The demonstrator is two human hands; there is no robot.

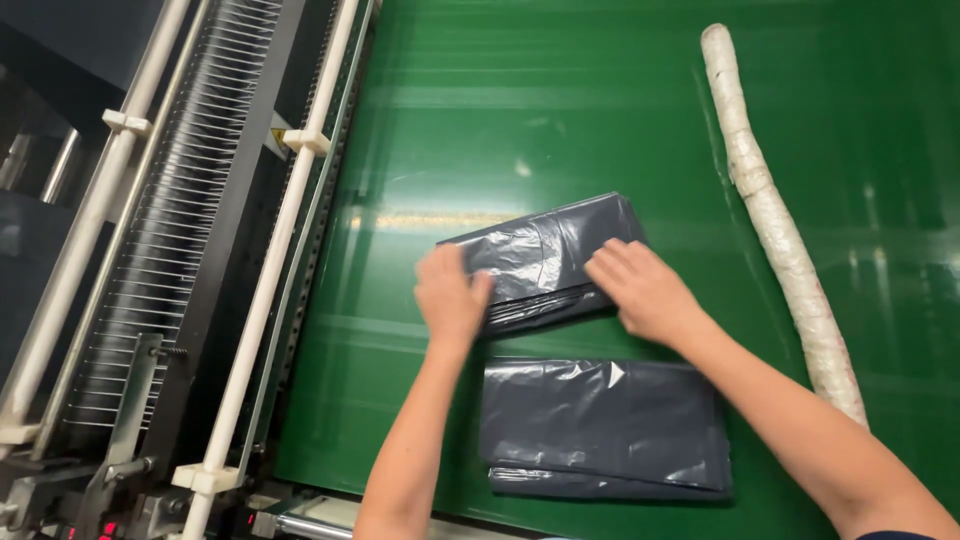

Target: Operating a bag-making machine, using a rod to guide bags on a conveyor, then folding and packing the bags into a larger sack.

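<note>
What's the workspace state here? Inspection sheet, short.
Surface: green table, glossy, with glare.
Job's things: folded dark plastic bag stack under both hands; second folded stack nearer the person.
Clutter: long white wrapped roll lying at right.
Hands: left hand on the stack's left edge; right hand on its right edge.
Cables: nothing seen.
Surroundings: machine with white rails and wire comb at left.

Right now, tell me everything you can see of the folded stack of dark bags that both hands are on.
The folded stack of dark bags looks like thin, glossy, wrinkled dark grey plastic film in several layers. It lies flat and skewed on the green table, above a second stack. The left hand presses its left end and the right hand its right lower edge; layered edges show between them.
</note>
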